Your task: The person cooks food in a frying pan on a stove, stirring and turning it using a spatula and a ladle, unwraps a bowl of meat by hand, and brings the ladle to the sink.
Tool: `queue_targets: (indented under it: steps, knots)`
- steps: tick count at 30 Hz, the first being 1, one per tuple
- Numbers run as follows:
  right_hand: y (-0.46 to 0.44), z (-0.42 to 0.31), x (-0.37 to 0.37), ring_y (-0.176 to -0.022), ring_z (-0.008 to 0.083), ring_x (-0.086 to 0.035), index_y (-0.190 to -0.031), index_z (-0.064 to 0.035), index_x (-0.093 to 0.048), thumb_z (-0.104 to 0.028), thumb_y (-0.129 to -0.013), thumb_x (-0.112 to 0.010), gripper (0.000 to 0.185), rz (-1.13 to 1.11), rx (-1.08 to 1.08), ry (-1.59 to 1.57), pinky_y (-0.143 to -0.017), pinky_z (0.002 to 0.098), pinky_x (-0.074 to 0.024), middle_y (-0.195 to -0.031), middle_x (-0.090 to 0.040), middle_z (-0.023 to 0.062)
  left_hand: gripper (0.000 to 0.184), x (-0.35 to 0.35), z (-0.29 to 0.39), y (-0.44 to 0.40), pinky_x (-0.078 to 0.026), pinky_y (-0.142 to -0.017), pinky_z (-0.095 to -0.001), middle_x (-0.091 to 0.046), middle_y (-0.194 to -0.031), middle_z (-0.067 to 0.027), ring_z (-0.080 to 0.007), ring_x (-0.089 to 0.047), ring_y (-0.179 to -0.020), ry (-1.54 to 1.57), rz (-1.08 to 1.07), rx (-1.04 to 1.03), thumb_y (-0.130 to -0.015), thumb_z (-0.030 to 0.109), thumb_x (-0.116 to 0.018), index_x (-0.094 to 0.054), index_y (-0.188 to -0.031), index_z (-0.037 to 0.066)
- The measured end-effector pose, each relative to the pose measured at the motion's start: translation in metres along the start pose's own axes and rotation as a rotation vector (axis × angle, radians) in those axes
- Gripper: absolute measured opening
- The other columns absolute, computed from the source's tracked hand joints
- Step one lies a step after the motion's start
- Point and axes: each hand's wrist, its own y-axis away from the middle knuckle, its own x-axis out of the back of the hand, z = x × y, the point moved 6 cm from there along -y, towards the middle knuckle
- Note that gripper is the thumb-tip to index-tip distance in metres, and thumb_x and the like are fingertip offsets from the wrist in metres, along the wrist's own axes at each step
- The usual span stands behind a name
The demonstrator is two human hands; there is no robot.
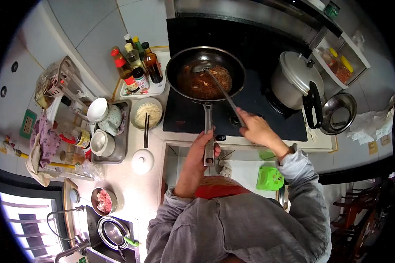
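Note:
My left hand (199,151) is wrapped round the metal handle of a dark wok (175,72) on the black cooktop. With my right hand (255,128) I grip the handle of a spatula (224,91), whose blade rests inside the wok. Reddish-brown food (213,83) in dark sauce or oil covers the wok's bottom; its exact kind I cannot tell. Left of the wok stands a bowl of pale noodles or shreds (147,114), with dark chopsticks (146,133) laid across its rim.
A pressure cooker (294,79) stands on the right burner, its black handle jutting forward. Sauce bottles (131,61) fill a tray at the back left. A white lidded pot (142,161), a bowl of raw meat (104,201) and the sink (92,223) are at left.

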Motion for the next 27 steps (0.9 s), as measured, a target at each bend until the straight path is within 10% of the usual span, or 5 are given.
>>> queue_targets:
  steps: [2,3,6,27]
  knots:
    - [-0.006,0.024,0.008,-0.098,0.0359,-0.055,-0.129,-0.0025,-0.034,-0.009,-0.072,-0.054,0.061,0.191,0.067,-0.015,-0.083,0.0372,-0.0441,-0.105,-0.055,0.0232,0.03,0.005,-0.002,0.001,-0.044,-0.041,-0.0249,-0.057,-0.069,-0.008,-0.0159,-0.055,-0.049,-0.004,-0.008,0.039,-0.087,0.029,-0.05,-0.049,-0.108,0.007]
    - [-0.008,0.032,0.018,-0.073,0.0282,-0.061,-0.128,-0.0038,-0.037,-0.005,-0.075,-0.05,0.055,0.301,0.186,-0.181,-0.063,0.0353,-0.0487,-0.086,-0.06,0.0181,0.032,0.012,-0.005,0.001,-0.046,-0.043,-0.0258,-0.057,-0.072,-0.0072,-0.0164,-0.056,-0.052,0.003,-0.034,0.072,-0.088,0.031,-0.048,-0.049,-0.108,0.007]
    - [0.004,0.031,0.032,-0.042,0.0049,-0.038,-0.129,-0.0065,-0.036,0.001,-0.08,-0.047,0.051,0.1,-0.288,-0.701,-0.034,0.0196,-0.0304,-0.07,-0.049,0.0022,0.032,0.019,-0.009,0.009,-0.049,-0.045,-0.0256,-0.058,-0.078,-0.0063,-0.0173,-0.058,-0.057,0.145,-0.059,0.075,-0.088,0.034,-0.047,-0.051,-0.106,0.007]
    - [0.011,-0.009,0.013,-0.04,0.0077,-0.043,-0.132,-0.004,-0.028,-0.006,-0.082,-0.052,0.055,0.133,-0.376,-1.31,-0.03,0.0208,-0.0326,-0.067,-0.051,0.0057,0.017,0.122,-0.116,0.044,-0.042,-0.046,-0.0225,-0.054,-0.077,-0.0093,-0.0188,-0.05,-0.063,0.2,0.156,0.562,-0.083,0.019,-0.052,-0.05,-0.092,0.004]
